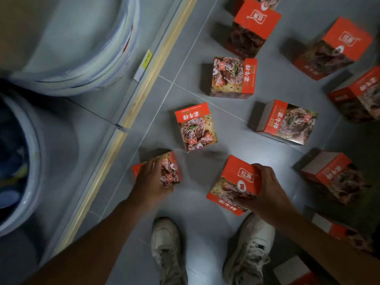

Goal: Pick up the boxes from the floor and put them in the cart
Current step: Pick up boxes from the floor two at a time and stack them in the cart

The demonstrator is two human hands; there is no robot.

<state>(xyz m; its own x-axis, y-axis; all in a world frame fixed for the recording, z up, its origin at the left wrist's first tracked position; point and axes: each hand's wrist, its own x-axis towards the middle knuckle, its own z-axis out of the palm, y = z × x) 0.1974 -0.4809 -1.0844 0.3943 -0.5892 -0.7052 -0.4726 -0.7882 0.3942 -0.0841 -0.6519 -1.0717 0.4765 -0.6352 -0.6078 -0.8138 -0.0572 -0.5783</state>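
Reaching down at the lower centre of the frame, the left hand curls over a red steak box on the grey tiled floor, while the right hand grasps a second steak box just right of it, fingers wrapped over its top edge; both boxes look at or barely off the floor; no cart is in view, so I cannot tell how many are already loaded; at least eight more boxes lie scattered across the upper and right parts, one just above the hands; most of the job seems left; white sneakers stand below.
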